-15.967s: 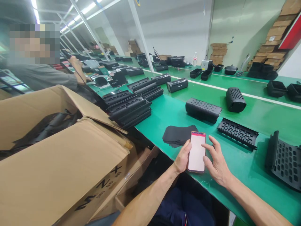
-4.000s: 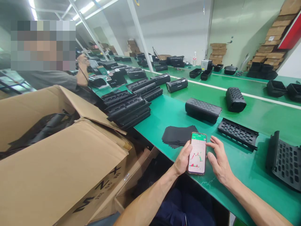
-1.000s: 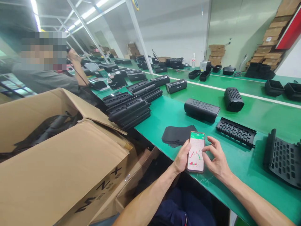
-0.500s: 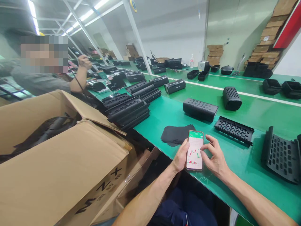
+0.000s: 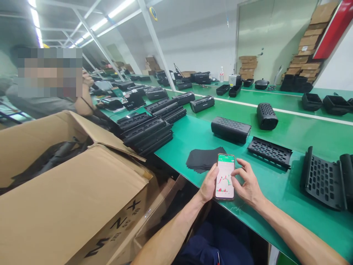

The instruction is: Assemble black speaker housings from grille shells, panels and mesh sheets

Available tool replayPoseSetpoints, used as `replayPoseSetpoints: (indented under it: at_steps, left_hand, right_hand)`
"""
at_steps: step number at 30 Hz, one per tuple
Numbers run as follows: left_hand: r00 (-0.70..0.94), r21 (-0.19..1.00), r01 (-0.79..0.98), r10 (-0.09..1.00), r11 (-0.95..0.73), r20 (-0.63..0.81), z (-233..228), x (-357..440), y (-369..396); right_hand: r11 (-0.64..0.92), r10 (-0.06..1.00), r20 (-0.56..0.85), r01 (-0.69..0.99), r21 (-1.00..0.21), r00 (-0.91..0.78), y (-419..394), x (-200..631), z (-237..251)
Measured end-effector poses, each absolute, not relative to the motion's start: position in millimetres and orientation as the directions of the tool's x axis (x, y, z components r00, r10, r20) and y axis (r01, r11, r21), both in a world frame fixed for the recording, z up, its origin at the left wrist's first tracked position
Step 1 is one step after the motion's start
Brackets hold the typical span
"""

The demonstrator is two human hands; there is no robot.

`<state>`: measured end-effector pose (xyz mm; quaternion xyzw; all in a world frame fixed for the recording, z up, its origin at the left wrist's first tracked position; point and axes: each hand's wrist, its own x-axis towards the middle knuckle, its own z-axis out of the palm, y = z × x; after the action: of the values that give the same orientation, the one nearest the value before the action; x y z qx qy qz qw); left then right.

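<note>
- Phone (image 5: 225, 176) sits at the near edge of the green tabletop (image 5: 289, 184), screen up, lit with a green header and a small chart
- Left hand (image 5: 209, 184) has its fingers wrapped about the phone's left side and back, thumb lying along the left edge, so the phone is firmly held
- Right hand (image 5: 248, 182) is just right of the phone, fingers loosely curled and holding nothing; a fingertip touches the right part of the screen
- Stack of black sheets (image 5: 202, 161) lies just beyond the phone, to its left
- Slotted black panel (image 5: 269, 152) lies beyond the phone to the right; a long black housing (image 5: 231, 129) is farther back behind it
- Curved black grille (image 5: 322, 180) stands well right of the phone
- Open cardboard box (image 5: 68, 198) stands well left of the phone, off the tabletop, with dark parts inside
- Another person's arm (image 5: 84, 97) shows far left of the phone, past the box
</note>
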<state>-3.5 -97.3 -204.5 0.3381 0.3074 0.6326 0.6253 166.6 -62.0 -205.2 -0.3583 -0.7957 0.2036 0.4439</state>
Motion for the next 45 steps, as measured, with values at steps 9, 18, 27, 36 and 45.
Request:
replayPoseSetpoints:
  at_steps: [9,18,27,36,45]
  left_hand:
    - [0.014,0.805,-0.592,0.999,-0.032,0.051,-203.1,-3.5,-98.0]
    - [0.018,0.797,-0.603,0.999,-0.028,0.048,-202.7,-3.2,-97.6]
    - [0.022,0.8,-0.599,0.998,-0.03,0.054,-204.7,-4.4,-97.7]
    - [0.031,0.805,-0.592,0.998,-0.027,0.056,-204.6,-4.7,-97.3]
    - [0.033,0.798,-0.602,0.998,-0.019,0.049,-202.7,-4.1,-97.5]
  right_hand:
    - [0.657,0.754,0.561,0.382,-0.649,-0.343,-61.8,166.2,-205.6]
    - [0.66,0.752,0.563,0.381,-0.648,-0.343,-61.9,166.5,-203.5]
    - [0.655,0.755,0.555,0.374,-0.657,-0.348,-62.1,167.4,-201.9]
    - [0.651,0.759,0.548,0.377,-0.659,-0.352,-62.3,167.7,-201.8]
    - [0.662,0.749,0.561,0.375,-0.648,-0.352,-61.5,167.9,-201.8]
